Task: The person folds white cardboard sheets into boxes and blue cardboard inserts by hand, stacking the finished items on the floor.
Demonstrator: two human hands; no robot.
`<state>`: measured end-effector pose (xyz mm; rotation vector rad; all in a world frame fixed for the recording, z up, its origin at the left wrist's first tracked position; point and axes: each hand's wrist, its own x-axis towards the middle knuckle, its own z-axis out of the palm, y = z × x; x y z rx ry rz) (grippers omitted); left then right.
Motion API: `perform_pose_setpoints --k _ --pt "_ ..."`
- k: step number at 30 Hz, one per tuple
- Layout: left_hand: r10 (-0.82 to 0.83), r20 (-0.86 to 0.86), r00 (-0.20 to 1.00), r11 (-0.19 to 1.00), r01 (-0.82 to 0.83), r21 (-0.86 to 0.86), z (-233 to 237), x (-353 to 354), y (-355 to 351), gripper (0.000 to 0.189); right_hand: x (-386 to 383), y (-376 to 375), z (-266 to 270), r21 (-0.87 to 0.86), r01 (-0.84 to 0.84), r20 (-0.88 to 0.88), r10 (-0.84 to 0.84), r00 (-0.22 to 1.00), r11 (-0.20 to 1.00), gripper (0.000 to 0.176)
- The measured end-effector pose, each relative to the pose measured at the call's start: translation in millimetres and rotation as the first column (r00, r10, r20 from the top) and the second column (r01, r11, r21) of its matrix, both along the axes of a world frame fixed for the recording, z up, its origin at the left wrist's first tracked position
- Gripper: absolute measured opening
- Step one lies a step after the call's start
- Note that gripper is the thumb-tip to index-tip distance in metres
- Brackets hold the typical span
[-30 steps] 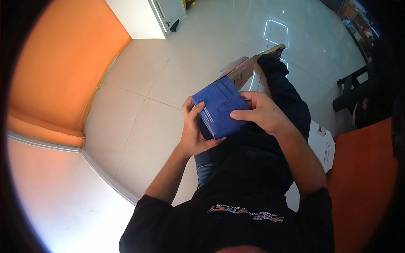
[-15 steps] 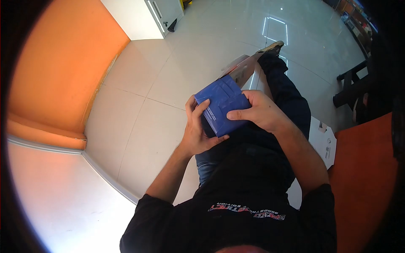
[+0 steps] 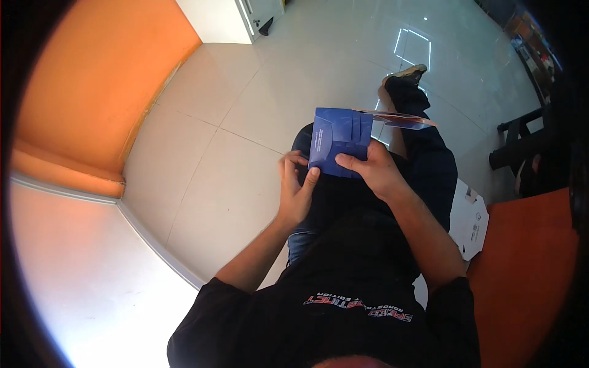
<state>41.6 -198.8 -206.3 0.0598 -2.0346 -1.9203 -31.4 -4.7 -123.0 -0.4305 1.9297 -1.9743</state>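
A blue cardboard box (image 3: 334,138) with folded flaps and small white print is in front of me, above my lap. My right hand (image 3: 380,172) grips its lower right side, thumb on the blue face and fingers behind. At the lower left corner, my left hand (image 3: 296,187) has its thumb on the box and its curled fingers against the left edge; the fingertips are partly hidden. From the box's upper right, a thin panel (image 3: 405,119) with an orange-brown edge sticks out to the right, seen nearly edge-on.
White printed card (image 3: 471,221) lies by my right thigh, beside an orange-red surface (image 3: 527,245). Black furniture legs (image 3: 515,144) stand at the right. To the left are an orange wall (image 3: 110,92) and a pale panel (image 3: 92,270); a white cabinet (image 3: 224,18) stands beyond on tiled floor.
The box has turned clockwise, and its protruding panel now points right instead of up and away. My left hand has shifted from its left side to its lower left corner.
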Motion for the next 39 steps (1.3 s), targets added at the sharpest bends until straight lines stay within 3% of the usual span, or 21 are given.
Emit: perform_pose_setpoints --k 2,4,6,9,17,19,21,22,24,25,26,28,29,32,34,36,38,39 --pt "-0.018 -0.015 1.000 1.000 0.017 -0.025 1.8 3.9 2.7 0.043 1.6 -1.7 -3.2 -0.008 -0.006 -0.009 0.006 1.000 1.000 0.036" --pt "0.088 -0.107 0.990 0.996 -0.086 0.024 17.5 2.5 10.5 0.032 1.8 -4.3 -11.7 -0.180 -0.031 0.061 0.043 0.997 0.983 0.039" --pt "0.134 -0.285 0.949 0.974 -0.179 -0.137 29.4 2.1 10.0 0.021 4.9 -8.6 -14.6 -0.249 -0.039 0.082 0.062 0.995 0.968 0.040" --pt "0.180 -0.406 0.896 0.939 -0.279 -0.200 41.4 0.7 10.1 0.010 9.9 -11.5 -13.8 -0.328 -0.019 0.122 0.062 0.991 0.944 0.039" --pt "0.146 -0.380 0.914 0.956 -0.229 -0.184 31.1 -1.0 3.3 0.009 4.9 -7.9 -10.7 -0.279 -0.022 0.092 0.049 0.995 0.960 0.037" --pt "0.091 -0.337 0.937 0.964 -0.168 -0.206 31.5 -5.8 -0.4 0.015 3.6 -4.8 2.5 -0.126 0.019 0.052 -0.013 0.999 0.992 0.039" --pt "0.000 -0.126 0.992 0.995 0.013 0.098 36.7 -9.4 -2.0 0.063 3.3 -4.5 12.2 -0.138 0.013 0.049 -0.007 0.999 0.990 0.039" --pt "-0.012 -0.131 0.991 0.995 0.025 0.094 42.8 -11.0 -6.5 0.063 3.0 -4.5 17.2 -0.147 -0.009 0.051 0.016 0.999 0.989 0.040" --pt "-0.220 -0.045 0.974 0.954 0.225 0.198 63.3 -15.5 -15.9 0.117 2.4 -5.0 26.5 -0.134 -0.044 0.046 0.050 0.998 0.990 0.039" --pt "-0.240 -0.133 0.962 0.939 0.265 0.221 81.5 -21.7 -11.7 0.143 2.9 -4.5 31.0 -0.117 -0.088 0.051 0.094 0.994 0.989 0.038" --pt "-0.247 -0.129 0.960 0.938 0.270 0.218 80.3 -26.8 -15.6 0.143 3.1 -1.9 36.9 -0.122 -0.082 0.054 0.089 0.995 0.989 0.038" --pt "-0.351 -0.316 0.882 0.934 0.304 -0.190 74.6 -35.4 -35.6 0.144 1.7 2.4 50.0 -0.067 -0.230 0.115 0.237 0.965 0.971 0.038" --pt "-0.423 -0.382 0.822 0.881 0.274 -0.386 71.0 -36.4 -40.7 0.145 2.2 3.6 52.9 -0.075 -0.225 0.117 0.232 0.966 0.972 0.038" --pt "-0.464 -0.292 0.836 0.843 0.317 -0.434 74.0 -33.2 -44.1 0.134 3.2 2.3 55.2 -0.019 -0.291 0.109 0.291 0.951 0.957 0.036" --pt "-0.434 -0.321 0.842 0.858 0.277 -0.432 68.5 -31.9 -46.9 0.129 -0.2 0.1 49.4 -0.254 -0.223 0.353 0.305 0.884 0.941 0.039" --pt "-0.401 -0.340 0.850 0.873 0.242 -0.424 61.9 -31.1 -45.8 0.123 -1.1 -3.3 45.0 -0.317 -0.149 0.384 0.270 0.883 0.937 0.041" --pt "-0.321 -0.357 0.877 0.945 0.275 -0.176 56.1 -31.1 -40.2 0.113 -2.9 -1.8 48.4 -0.373 -0.079 0.416 0.243 0.876 0.924 0.042" --pt "-0.316 -0.357 0.879 0.947 0.268 -0.179 60.7 -31.6 -36.2 0.113 -4.1 2.6 61.3 -0.293 -0.150 0.302 0.240 0.923 0.944 0.040"
